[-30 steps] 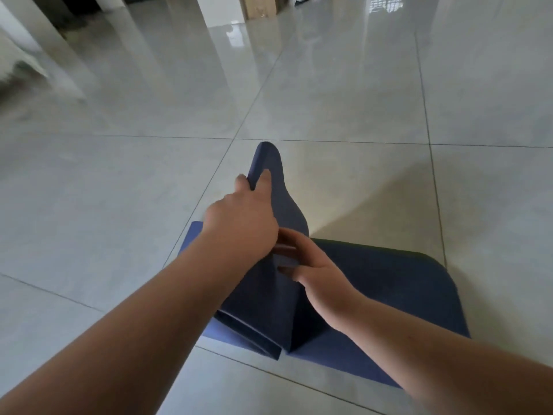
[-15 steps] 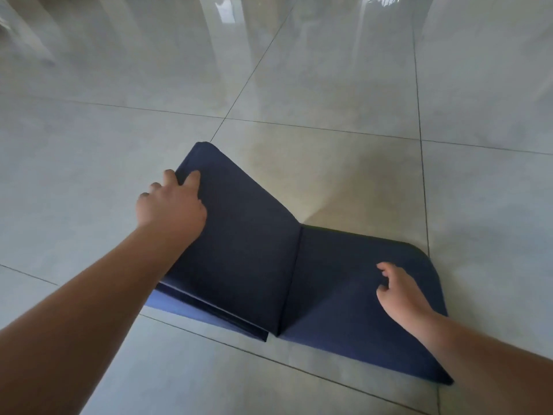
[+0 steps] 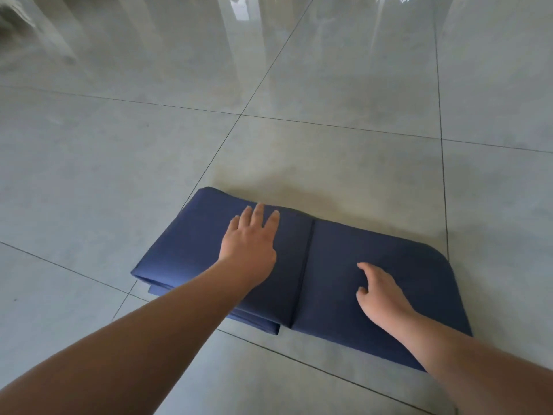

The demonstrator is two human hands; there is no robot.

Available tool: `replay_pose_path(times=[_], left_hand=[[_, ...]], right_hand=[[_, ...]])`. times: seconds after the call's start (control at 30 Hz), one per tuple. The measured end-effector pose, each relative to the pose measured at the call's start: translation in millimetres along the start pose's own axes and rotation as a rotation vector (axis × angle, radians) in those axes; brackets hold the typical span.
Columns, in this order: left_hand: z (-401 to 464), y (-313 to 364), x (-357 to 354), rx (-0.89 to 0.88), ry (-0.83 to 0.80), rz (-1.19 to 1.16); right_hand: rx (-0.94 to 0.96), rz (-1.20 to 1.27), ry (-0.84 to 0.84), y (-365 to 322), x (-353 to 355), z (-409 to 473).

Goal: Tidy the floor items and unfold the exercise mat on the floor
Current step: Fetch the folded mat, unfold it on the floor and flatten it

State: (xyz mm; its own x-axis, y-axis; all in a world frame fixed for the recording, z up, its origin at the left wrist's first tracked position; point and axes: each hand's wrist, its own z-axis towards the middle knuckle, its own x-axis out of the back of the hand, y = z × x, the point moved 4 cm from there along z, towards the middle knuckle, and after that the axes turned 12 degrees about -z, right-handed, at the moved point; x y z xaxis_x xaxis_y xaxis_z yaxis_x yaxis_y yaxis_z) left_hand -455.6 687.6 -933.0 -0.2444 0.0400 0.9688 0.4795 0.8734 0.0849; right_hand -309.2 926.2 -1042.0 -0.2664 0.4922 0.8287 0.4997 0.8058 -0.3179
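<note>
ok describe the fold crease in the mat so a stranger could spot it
On the grey tiled floor lies a dark blue mat. The crease is the dark line between the left hand and right hand; layers stack only to its left.

both palms, left hand (image 3: 250, 245) and right hand (image 3: 381, 295), flat on the half-unfolded blue mat (image 3: 419, 283)

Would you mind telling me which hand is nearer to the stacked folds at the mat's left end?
Left. The left hand lies flat on top of the stacked folds; the right hand rests on the single layer past the crease.
</note>
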Motion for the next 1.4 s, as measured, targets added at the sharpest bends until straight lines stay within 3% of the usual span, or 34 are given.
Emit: replay_pose_path(times=[0.13,0.23,0.4,0.5,0.63,0.83,1.13,1.4], left_hand=[[0.6,51.6,-29.6,-0.203,-0.178,-0.140],[0.8,106.1,-59.4,-0.391,-0.294,-0.134],[-2.8,186.8,-114.2,-0.532,-0.441,-0.104],[-15.7,213.2,-151.7,-0.605,-0.541,-0.005],[-39.4,224.7,-179.6,-0.665,-0.429,0.074],[-40.6,210.8,-165.0,-0.522,-0.250,0.022],[-36.4,242.6,-108.6,-0.479,-0.094,-0.088],[-45.7,324.6,-19.4,-0.563,0.168,-0.267]], right_hand=[[-0.039,0.008,0.015,21.0,1.0,-4.4],[-0.194,0.033,0.038,69.4,11.5,-7.6],[-0.439,0.172,0.008,166.2,14.6,-32.0],[-0.613,0.364,-0.042,204.1,3.5,-50.0],[-0.769,0.838,-0.200,211.7,-8.5,-66.4],[-0.703,0.851,-0.310,219.2,6.2,-63.7],[-0.336,1.379,-0.234,202.0,74.7,-54.5],[-0.017,1.259,-0.059,236.3,214.6,-93.8]])
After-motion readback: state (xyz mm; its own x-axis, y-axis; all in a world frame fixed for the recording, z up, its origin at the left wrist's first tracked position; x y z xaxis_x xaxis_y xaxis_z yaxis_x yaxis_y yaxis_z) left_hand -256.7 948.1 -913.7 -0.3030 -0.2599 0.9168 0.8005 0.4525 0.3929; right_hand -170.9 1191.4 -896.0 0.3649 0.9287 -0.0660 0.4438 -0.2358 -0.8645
